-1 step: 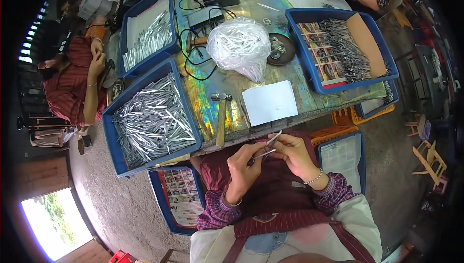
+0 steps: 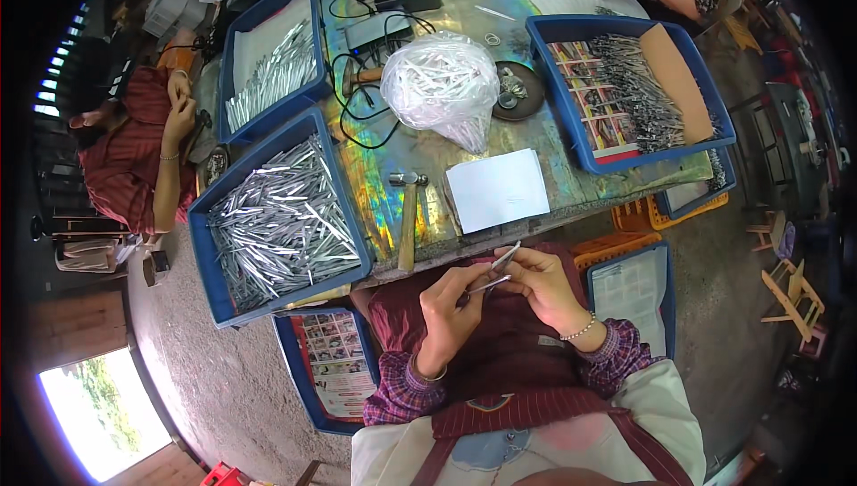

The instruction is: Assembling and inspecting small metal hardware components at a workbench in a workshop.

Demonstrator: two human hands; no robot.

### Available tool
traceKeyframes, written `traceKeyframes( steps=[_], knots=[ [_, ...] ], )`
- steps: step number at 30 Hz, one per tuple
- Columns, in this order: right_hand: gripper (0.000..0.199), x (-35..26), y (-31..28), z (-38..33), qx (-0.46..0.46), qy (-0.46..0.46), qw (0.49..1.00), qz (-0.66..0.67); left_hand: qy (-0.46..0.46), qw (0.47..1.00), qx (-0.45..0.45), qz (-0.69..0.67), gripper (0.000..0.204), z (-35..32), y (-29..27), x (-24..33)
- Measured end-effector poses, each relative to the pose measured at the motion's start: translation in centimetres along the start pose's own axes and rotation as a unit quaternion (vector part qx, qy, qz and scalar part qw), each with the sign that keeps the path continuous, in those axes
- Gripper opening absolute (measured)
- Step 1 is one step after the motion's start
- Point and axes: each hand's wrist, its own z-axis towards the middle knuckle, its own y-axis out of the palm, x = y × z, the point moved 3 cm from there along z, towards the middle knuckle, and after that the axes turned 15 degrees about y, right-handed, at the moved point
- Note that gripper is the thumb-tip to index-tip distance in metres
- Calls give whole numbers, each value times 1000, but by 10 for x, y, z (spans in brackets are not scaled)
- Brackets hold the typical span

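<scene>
Over my lap, just off the table's front edge, both hands meet around slim, silvery metal. My left hand (image 2: 453,312) is closed, fingers pinching a thin metal piece (image 2: 489,285) whose end points right. Closed too, my right hand (image 2: 546,288) pinches a pointed metal piece (image 2: 507,257) just above it. Whether these are two pieces or two legs of one tweezers-like tool, I cannot tell. My fingers hide where they meet. At my left, a blue tray (image 2: 368,249) holds a heap of similar slim metal pieces.
A hammer (image 2: 409,218), white paper sheets (image 2: 497,191) and a full plastic bag (image 2: 440,84) lie on the table. Blue trays of metal pieces stand at far left (image 2: 314,4) and right (image 2: 585,160). Cables (image 2: 344,124) cross the middle. Two people sit at the left and far right.
</scene>
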Motion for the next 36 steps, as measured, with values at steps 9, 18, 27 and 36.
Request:
traceKeyframes(
  steps=[9, 18, 27, 36],
  knots=[
    [25, 1, -1, 1, 6, -22, 1000, -5, 23, 1000, 7, 3, 20, -5, 1, -2],
    [23, 3, 1, 2, 28, -40, 999, -1, 27, 1000, 10, 5, 21, -4, 2, 0],
    [21, 3, -1, 1, 52, -51, 997, -7, 54, 998, -7, 25, 23, -3, 5, 1],
    [20, -1, 1, 0, 45, -61, 997, -1, 32, 999, 6, 11, 23, -5, 6, 1]
  ],
)
